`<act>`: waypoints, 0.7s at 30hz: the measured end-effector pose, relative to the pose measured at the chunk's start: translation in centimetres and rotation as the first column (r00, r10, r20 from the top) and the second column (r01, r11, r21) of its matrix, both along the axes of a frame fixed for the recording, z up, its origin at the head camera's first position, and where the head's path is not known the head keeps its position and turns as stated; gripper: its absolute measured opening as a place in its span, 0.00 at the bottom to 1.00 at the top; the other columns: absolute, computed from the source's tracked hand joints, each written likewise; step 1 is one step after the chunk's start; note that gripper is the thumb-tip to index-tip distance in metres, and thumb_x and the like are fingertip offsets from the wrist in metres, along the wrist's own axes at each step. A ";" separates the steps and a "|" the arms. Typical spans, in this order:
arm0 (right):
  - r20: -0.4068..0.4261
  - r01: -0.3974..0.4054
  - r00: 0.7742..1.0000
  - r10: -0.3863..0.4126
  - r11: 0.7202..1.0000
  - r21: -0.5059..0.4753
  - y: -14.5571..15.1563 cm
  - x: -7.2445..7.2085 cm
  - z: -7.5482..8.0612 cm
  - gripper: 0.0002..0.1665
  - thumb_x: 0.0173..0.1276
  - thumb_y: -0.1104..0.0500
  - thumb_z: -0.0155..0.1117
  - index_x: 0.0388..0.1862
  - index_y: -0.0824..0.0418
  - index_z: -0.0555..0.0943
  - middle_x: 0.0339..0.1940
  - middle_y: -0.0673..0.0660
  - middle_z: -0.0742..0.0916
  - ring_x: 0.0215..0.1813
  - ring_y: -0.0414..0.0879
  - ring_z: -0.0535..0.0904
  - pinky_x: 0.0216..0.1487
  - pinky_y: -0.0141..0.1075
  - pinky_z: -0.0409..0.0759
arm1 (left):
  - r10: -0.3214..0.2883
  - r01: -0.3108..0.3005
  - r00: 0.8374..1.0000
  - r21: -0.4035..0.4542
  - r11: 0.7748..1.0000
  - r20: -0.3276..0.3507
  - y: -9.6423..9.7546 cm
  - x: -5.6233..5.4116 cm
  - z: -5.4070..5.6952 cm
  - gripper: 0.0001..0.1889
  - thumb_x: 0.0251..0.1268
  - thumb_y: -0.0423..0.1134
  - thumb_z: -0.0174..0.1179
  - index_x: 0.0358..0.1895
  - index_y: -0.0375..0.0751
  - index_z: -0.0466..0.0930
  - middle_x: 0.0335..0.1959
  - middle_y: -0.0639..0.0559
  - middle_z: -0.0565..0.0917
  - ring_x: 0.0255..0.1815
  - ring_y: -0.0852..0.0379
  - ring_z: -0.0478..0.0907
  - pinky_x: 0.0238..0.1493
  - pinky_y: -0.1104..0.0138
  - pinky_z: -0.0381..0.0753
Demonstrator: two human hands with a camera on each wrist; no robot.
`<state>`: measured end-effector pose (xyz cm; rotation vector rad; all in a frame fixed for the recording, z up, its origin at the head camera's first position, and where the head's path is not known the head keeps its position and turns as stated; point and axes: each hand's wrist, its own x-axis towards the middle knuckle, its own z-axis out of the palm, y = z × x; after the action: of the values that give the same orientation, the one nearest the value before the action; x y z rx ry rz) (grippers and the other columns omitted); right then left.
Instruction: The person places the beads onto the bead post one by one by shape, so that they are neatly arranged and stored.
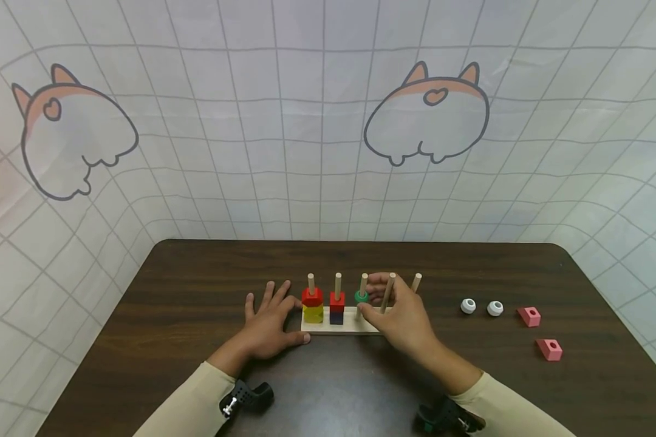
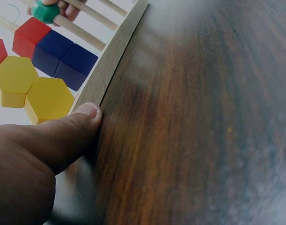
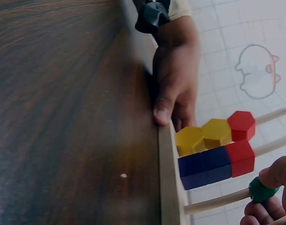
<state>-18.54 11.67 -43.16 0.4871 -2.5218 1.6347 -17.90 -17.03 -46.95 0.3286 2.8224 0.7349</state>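
A wooden peg board (image 1: 343,329) lies on the dark table, with upright pegs along it. My left hand (image 1: 269,328) is at its left end, fingers spread and fairly straight. In the left wrist view its thumb (image 2: 68,133) touches the board's near edge. My right hand (image 1: 407,321) pinches a green bead (image 3: 262,191) between thumb and fingers, partway up the third peg, which runs through it. On the leftmost peg, a red hexagonal block (image 3: 242,125) tops two yellow hexagonal blocks (image 2: 49,99). The second peg carries a red square block (image 1: 337,300) over two dark blue ones (image 2: 76,65).
Right of the board lie two white beads (image 1: 468,306) (image 1: 494,308) and two pink blocks (image 1: 530,316) (image 1: 550,349) with holes. Two more pegs (image 1: 388,292) (image 1: 416,282) stand by my right hand. A white gridded curtain (image 1: 306,152) hangs behind the table.
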 end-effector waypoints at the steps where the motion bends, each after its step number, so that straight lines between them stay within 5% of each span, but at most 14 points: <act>1: 0.001 -0.003 1.000 0.003 1.000 -0.002 0.0 0.0 -0.1 0.27 0.61 0.66 0.77 0.58 0.61 0.78 0.45 0.53 0.88 0.45 0.47 0.86 0.50 0.46 0.84 | -0.001 0.001 1.000 0.002 1.000 -0.003 0.0 0.0 0.0 0.29 0.62 0.61 0.70 0.61 0.54 0.75 0.84 0.43 0.47 0.83 0.37 0.30 0.70 0.32 0.22; 21: 0.022 0.042 0.999 -0.044 0.995 0.088 -0.2 0.1 -2.3 0.27 0.59 0.65 0.79 0.54 0.58 0.78 0.45 0.50 0.89 0.51 0.48 0.85 0.56 0.52 0.78 | 0.002 -0.002 1.000 0.006 1.000 0.002 0.0 0.0 0.2 0.29 0.61 0.61 0.71 0.60 0.54 0.75 0.84 0.43 0.48 0.83 0.37 0.30 0.70 0.32 0.23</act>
<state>-18.44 11.50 -45.46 0.4203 -2.6112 1.5305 -17.94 -17.04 -46.77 0.3257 2.8198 0.7446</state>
